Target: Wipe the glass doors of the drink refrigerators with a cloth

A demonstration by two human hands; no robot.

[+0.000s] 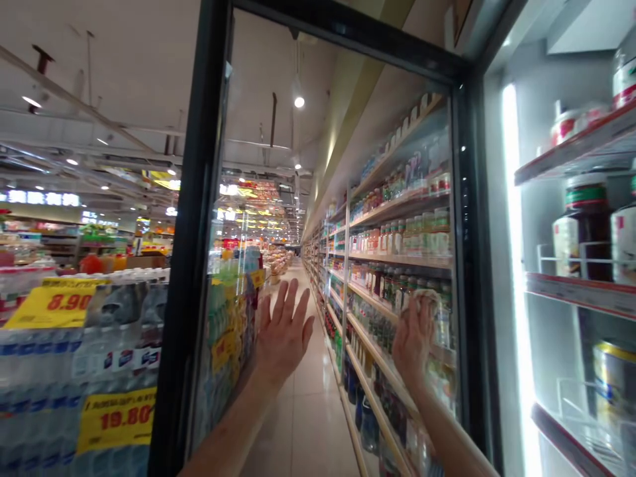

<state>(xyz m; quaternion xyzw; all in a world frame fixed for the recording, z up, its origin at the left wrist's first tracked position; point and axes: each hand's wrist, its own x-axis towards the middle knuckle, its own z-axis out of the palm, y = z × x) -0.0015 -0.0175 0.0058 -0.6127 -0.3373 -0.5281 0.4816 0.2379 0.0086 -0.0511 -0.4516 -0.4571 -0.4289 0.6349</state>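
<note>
An open cooler door with a dark frame (pixel 191 218) and a large glass pane (pixel 268 112) stands before me. My left hand (pixel 282 336) is raised to the glass, its fingers spread and nothing in it; whether the palm touches the pane I cannot tell. Farther right, my right hand (pixel 411 344) presses a light, crumpled cloth (pixel 428 301) to the pane near the hinge side. The fingers point upward over the cloth, and part of it is hidden behind them.
On the right, the lit cooler holds dark bottles (pixel 589 228) and a can (pixel 613 377) on shelves (pixel 581 291). To the left are stacked packs of bottled water (pixel 37 391) with yellow price signs (pixel 116 421). An aisle floor (pixel 308 397) and shelves of drinks appear in the glass.
</note>
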